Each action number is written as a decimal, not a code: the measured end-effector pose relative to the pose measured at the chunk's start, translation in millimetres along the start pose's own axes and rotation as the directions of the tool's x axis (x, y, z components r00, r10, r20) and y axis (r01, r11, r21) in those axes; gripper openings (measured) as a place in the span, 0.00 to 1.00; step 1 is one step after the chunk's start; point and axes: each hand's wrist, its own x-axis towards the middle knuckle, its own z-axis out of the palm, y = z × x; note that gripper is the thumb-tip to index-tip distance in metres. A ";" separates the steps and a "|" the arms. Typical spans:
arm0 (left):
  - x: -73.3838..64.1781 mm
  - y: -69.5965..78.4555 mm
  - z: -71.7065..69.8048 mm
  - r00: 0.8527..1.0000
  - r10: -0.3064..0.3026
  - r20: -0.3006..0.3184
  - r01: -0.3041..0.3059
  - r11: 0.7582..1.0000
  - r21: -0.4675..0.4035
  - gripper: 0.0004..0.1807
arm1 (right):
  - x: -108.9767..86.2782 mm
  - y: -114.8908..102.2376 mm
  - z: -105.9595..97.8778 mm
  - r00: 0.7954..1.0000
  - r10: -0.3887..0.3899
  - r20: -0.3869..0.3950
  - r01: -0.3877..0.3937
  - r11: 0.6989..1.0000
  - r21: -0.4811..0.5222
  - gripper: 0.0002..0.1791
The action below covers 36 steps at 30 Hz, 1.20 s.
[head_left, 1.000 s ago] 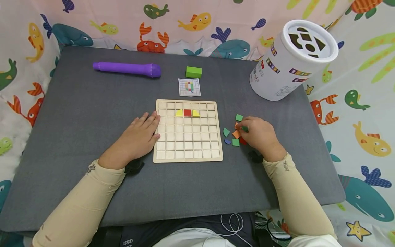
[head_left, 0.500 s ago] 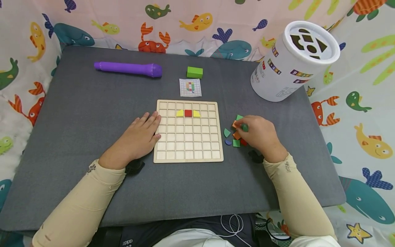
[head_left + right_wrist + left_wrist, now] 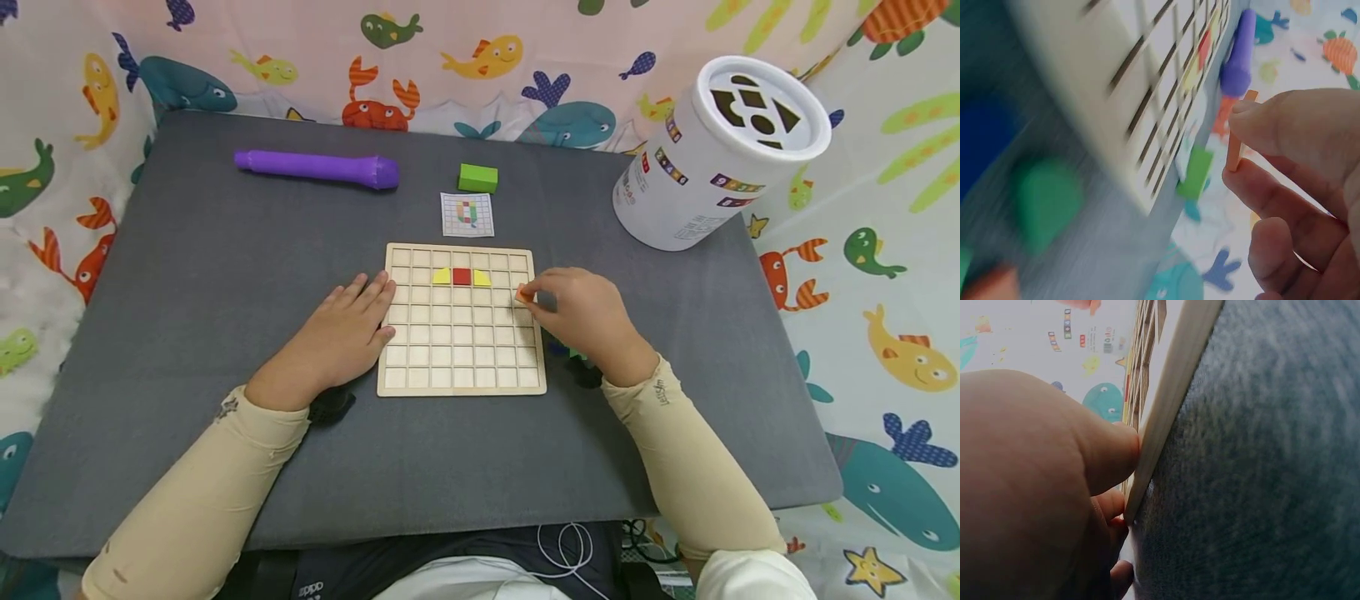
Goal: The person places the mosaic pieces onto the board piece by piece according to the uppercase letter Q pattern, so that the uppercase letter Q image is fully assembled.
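Observation:
A square wooden grid board [image 3: 450,358] lies on the table, with a red square tile [image 3: 461,277] between two yellow tiles [image 3: 442,276] in one upper row. My left hand [image 3: 326,346] rests flat at its left edge; in the left wrist view the thumb [image 3: 1113,453] touches the board's side. Over the right edge of the board, my right hand [image 3: 588,321] pinches a thin orange tile [image 3: 1235,140] between thumb and finger. Below that hand lie loose tiles, mostly hidden in the head view; the right wrist view shows a blurred green one [image 3: 1047,200] and a blue one [image 3: 982,140].
Beyond the board lie a small gridded pattern card [image 3: 467,227], a green block [image 3: 477,178] and a purple microphone-shaped stick [image 3: 315,167]. A tall white tub [image 3: 675,192] with shaped holes in its lid stands at the back right. Fish-print cloth surrounds the grey table [image 3: 450,467].
My right hand has lifted an orange tile from the loose pile and moved left to the board's right edge. The left hand stays in place against the board. The view has shifted slightly.

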 end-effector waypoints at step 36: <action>-0.4 -2.2 1.4 1.000 -0.001 -0.009 0.001 1.000 -0.013 0.38 | 22.9 -28.1 -5.6 0.999 -0.013 0.046 0.008 0.993 0.115 0.16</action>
